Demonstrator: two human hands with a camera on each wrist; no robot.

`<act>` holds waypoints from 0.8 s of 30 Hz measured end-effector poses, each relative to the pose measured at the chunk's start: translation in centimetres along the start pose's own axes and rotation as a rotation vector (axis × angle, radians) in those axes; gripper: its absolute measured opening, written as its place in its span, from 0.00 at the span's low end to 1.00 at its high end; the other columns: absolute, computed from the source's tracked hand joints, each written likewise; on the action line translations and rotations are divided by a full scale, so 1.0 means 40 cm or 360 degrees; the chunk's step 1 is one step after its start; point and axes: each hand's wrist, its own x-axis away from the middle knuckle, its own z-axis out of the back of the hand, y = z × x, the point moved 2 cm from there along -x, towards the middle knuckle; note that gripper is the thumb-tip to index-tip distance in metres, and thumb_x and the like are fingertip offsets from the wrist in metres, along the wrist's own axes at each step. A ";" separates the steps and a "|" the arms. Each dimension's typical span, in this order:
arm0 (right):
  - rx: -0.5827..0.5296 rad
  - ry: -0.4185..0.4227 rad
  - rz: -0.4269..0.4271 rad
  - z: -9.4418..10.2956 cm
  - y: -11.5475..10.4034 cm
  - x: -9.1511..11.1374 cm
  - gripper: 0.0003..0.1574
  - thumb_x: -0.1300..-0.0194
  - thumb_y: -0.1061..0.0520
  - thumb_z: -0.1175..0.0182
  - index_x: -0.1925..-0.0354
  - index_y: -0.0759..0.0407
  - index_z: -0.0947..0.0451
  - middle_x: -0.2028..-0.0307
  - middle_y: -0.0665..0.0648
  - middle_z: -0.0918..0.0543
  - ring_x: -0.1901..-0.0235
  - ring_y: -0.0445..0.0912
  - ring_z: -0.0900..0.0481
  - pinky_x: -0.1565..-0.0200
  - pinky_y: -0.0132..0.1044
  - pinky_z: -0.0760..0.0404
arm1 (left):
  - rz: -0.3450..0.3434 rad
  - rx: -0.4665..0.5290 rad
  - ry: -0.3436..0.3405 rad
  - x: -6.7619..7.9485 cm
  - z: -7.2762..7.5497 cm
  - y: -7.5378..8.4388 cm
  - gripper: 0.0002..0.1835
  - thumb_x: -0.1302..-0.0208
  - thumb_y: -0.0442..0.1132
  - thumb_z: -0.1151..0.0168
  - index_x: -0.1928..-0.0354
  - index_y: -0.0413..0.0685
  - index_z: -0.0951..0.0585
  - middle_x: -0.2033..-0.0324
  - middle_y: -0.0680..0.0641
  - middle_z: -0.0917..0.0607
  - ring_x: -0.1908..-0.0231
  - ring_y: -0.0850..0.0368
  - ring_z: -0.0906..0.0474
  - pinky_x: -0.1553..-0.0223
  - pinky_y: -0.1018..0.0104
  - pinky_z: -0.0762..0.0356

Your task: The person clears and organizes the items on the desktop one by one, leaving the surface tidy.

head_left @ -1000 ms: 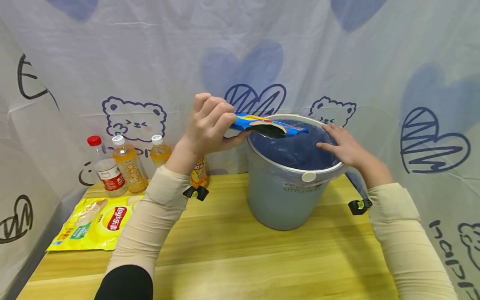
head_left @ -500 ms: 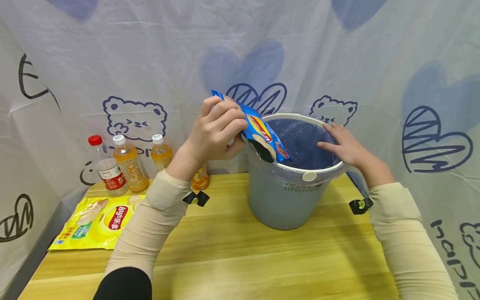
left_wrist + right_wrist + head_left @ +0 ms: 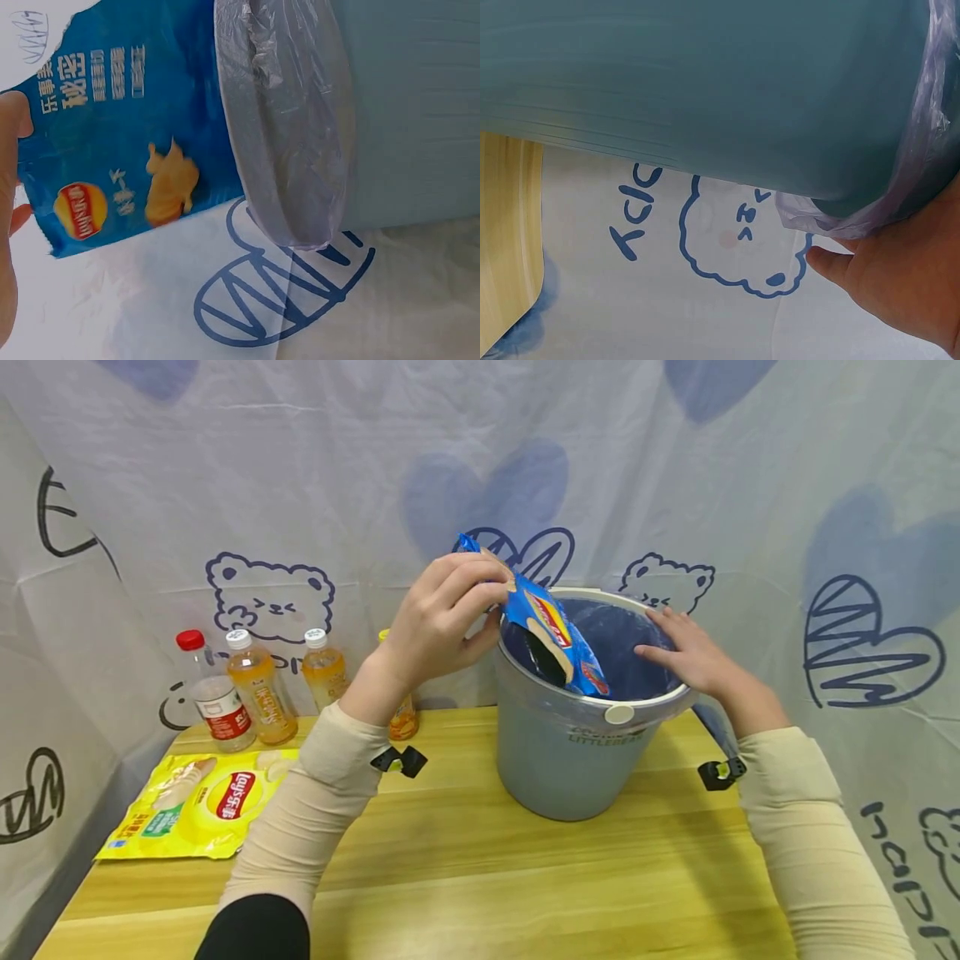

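Note:
My left hand [image 3: 442, 618] grips the upper part of a blue Lay's chip bag [image 3: 551, 618]. The bag hangs tilted, its torn dark opening facing me and its lower end in the mouth of a grey-blue trash can [image 3: 562, 768]. Seen from the left wrist, the printed blue side of the chip bag [image 3: 150, 127] goes in past the rim. My right hand [image 3: 697, 652] holds the can's right rim, thumb over the inside. A finger lies outside the plastic liner [image 3: 817, 214] in the right wrist view, where the rest of the fingers is hidden.
Bottles line the table's back left: a red-capped bottle [image 3: 217, 702], two white-capped orange drink bottles [image 3: 261, 693] and a partly hidden orange bottle [image 3: 403, 718]. A yellow Lay's bag [image 3: 187, 810] lies before them on the wooden table [image 3: 525, 885]. A printed curtain [image 3: 360, 468] hangs behind.
My left hand has moved right. The blue chip bag has gone from nearly level to slanting down, its lower end now inside the can's mouth. My right hand has stayed on the rim.

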 end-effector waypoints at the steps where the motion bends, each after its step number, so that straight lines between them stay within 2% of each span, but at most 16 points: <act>1: -0.0001 -0.0002 -0.0002 0.000 0.000 0.000 0.50 0.28 0.35 0.56 0.23 0.57 0.63 0.24 0.71 0.65 0.25 0.68 0.71 0.31 0.70 0.64 | 0.0006 0.0015 -0.0009 0.000 -0.002 0.000 0.08 0.41 0.31 0.43 0.60 0.40 0.21 0.58 0.41 0.18 0.53 0.45 0.23 0.46 0.56 0.25; 7: 0.0009 -0.0019 -0.0004 -0.004 0.002 0.001 0.50 0.28 0.35 0.56 0.23 0.57 0.64 0.24 0.70 0.65 0.25 0.68 0.71 0.31 0.70 0.65 | 0.0020 -0.0036 -0.0094 0.011 -0.019 -0.001 0.07 0.39 0.32 0.42 0.60 0.40 0.20 0.61 0.43 0.17 0.57 0.47 0.22 0.51 0.56 0.23; 24: 0.0006 -0.0029 -0.0022 0.004 -0.007 0.007 0.50 0.27 0.35 0.57 0.23 0.57 0.64 0.24 0.69 0.67 0.25 0.67 0.72 0.31 0.70 0.65 | 0.0114 -0.0243 -0.0269 0.027 -0.029 -0.003 0.08 0.34 0.40 0.42 0.61 0.47 0.15 0.60 0.46 0.15 0.54 0.47 0.22 0.52 0.53 0.25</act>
